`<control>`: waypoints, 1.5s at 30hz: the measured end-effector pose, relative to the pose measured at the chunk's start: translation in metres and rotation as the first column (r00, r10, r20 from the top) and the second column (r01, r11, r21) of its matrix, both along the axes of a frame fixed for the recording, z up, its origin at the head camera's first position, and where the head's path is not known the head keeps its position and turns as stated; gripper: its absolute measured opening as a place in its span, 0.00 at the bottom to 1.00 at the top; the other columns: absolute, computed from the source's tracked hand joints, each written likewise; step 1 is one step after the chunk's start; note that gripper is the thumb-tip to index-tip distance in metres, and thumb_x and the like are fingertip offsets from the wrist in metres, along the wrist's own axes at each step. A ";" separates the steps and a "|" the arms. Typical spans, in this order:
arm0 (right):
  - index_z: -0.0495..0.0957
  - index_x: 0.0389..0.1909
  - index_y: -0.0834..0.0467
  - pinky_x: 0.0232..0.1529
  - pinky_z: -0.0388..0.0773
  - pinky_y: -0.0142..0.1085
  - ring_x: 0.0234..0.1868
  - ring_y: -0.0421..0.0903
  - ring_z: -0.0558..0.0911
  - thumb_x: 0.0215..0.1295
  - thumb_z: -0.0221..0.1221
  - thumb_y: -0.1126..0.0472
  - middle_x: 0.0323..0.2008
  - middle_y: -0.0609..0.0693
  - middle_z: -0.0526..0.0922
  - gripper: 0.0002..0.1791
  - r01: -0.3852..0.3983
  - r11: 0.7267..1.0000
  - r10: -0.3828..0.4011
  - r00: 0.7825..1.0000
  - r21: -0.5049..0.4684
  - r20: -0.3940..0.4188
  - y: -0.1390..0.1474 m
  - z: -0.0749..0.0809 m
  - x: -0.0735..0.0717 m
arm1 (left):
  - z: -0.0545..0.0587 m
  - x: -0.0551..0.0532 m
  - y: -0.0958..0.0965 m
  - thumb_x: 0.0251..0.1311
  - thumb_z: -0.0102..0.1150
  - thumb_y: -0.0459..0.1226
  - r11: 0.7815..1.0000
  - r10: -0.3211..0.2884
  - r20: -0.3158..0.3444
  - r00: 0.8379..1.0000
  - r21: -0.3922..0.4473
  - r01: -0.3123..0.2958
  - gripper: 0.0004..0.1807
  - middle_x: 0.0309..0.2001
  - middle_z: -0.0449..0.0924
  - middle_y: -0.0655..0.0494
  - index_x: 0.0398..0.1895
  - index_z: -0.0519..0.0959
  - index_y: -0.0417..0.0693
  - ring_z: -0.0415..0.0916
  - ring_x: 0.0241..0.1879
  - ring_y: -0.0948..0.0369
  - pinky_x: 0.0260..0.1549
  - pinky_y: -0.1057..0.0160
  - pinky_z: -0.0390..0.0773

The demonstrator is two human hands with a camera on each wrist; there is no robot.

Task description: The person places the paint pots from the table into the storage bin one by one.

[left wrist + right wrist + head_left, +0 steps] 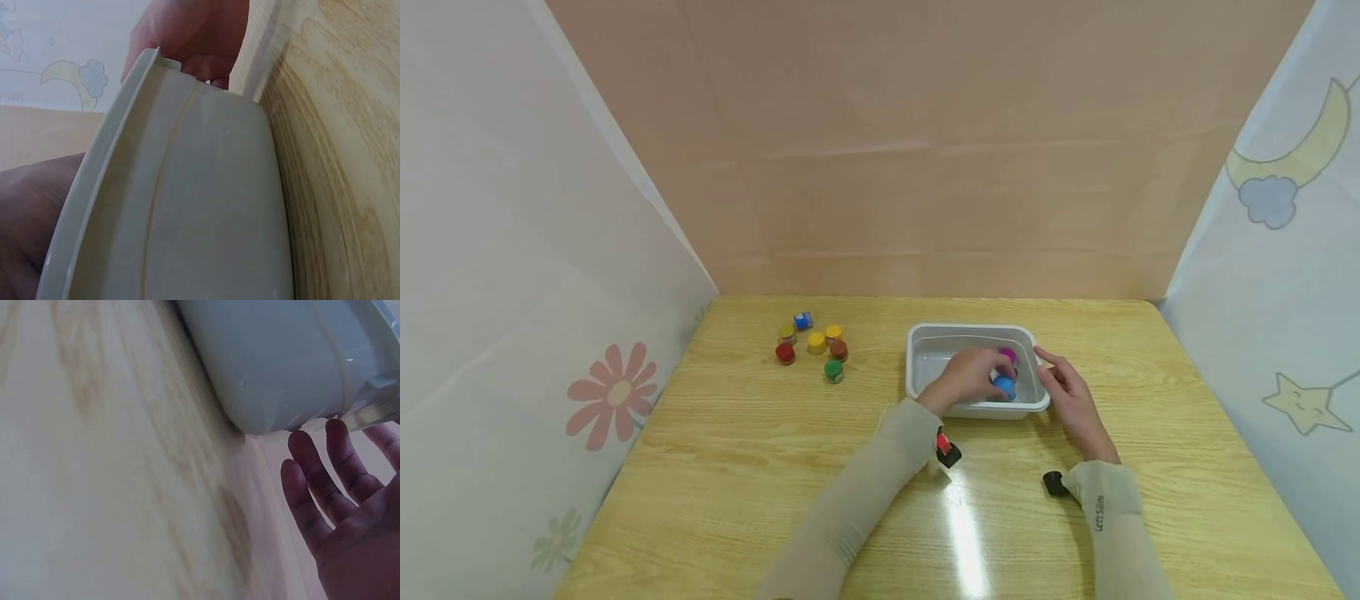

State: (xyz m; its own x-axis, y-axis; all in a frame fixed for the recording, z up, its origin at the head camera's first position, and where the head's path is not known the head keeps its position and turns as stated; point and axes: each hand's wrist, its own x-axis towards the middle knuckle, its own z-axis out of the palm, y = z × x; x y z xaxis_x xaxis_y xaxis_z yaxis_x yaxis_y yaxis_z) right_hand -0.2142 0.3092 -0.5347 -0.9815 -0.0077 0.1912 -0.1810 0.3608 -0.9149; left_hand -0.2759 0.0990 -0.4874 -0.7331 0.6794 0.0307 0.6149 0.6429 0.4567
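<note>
Clearly, the small jars (816,342) sit in a loose cluster on the left side of the table (737,467), well apart from the pale tub (992,410). Toward the tub's right end stands the blue-lidded jar (1003,387), with a pink-lidded jar (1007,356) just behind it; whether the blue one rests on the tub's floor I cannot tell. Handling it well would seem to call for a light pinch at the sides of the lid, the jar kept level, the fingers clear of its pink neighbour and the tub steadied from the far end.

The left hand (967,374) reaches over the tub's front rim, wrist arched and palm down, thumb and fingers bent round the blue-lidded jar; how firmly they press is unclear. Farther right, the right hand (1072,406) is at the tub's right end, its fingers spread and relaxed against the wall, gripping nothing.
</note>
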 end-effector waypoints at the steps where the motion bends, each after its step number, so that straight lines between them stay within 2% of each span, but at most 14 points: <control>1: 0.65 0.76 0.61 0.43 0.74 0.23 0.41 0.37 0.76 0.83 0.49 0.56 0.41 0.54 0.80 0.26 0.002 1.000 -0.002 1.000 0.000 0.001 0.000 0.000 0.000 | 0.000 0.000 0.001 0.56 0.78 0.44 1.000 -0.006 -0.005 1.000 0.001 0.006 0.15 0.48 0.85 0.67 0.47 0.88 0.60 0.81 0.48 0.66 0.44 0.75 0.73; 7: 0.65 0.76 0.61 0.42 0.73 0.24 0.41 0.42 0.75 0.83 0.49 0.56 0.40 0.56 0.78 0.27 0.011 1.000 -0.011 1.000 0.011 0.017 0.000 0.001 0.001 | 0.001 0.000 0.006 0.56 0.79 0.43 0.999 -0.038 -0.028 0.999 -0.013 0.037 0.14 0.45 0.83 0.67 0.46 0.88 0.59 0.78 0.43 0.69 0.42 0.76 0.72; 20: 0.67 0.75 0.61 0.37 0.72 0.27 0.37 0.41 0.73 0.83 0.50 0.56 0.37 0.53 0.77 0.26 0.019 1.000 -0.019 1.000 0.002 -0.002 0.000 0.000 0.002 | -0.004 -0.003 0.016 0.56 0.78 0.47 0.992 -0.087 -0.091 0.992 -0.096 0.078 0.16 0.46 0.80 0.71 0.48 0.87 0.65 0.75 0.44 0.74 0.44 0.74 0.74; 27: 0.65 0.76 0.60 0.38 0.72 0.26 0.37 0.42 0.73 0.83 0.49 0.56 0.38 0.51 0.77 0.26 -0.008 1.000 0.008 1.000 0.002 -0.006 -0.001 0.001 0.003 | -0.006 -0.003 0.017 0.59 0.75 0.46 0.988 -0.119 -0.077 0.990 -0.105 0.110 0.14 0.48 0.79 0.71 0.48 0.87 0.64 0.74 0.45 0.74 0.48 0.76 0.73; 33: 0.66 0.76 0.60 0.37 0.71 0.27 0.37 0.42 0.73 0.83 0.50 0.56 0.38 0.50 0.77 0.26 0.005 1.000 -0.005 1.000 -0.007 0.001 -0.002 0.002 0.005 | -0.008 -0.004 0.017 0.60 0.75 0.45 0.988 -0.143 -0.052 0.988 -0.068 0.140 0.15 0.48 0.79 0.70 0.50 0.87 0.63 0.74 0.46 0.75 0.50 0.79 0.71; 45: 0.66 0.76 0.60 0.38 0.73 0.26 0.37 0.44 0.74 0.83 0.49 0.55 0.38 0.50 0.77 0.26 -0.011 1.000 0.011 1.000 -0.010 -0.014 -0.001 0.001 0.001 | -0.008 -0.007 0.016 0.61 0.73 0.45 0.989 -0.144 -0.013 0.989 -0.020 0.144 0.13 0.47 0.79 0.69 0.49 0.87 0.61 0.74 0.44 0.75 0.48 0.82 0.70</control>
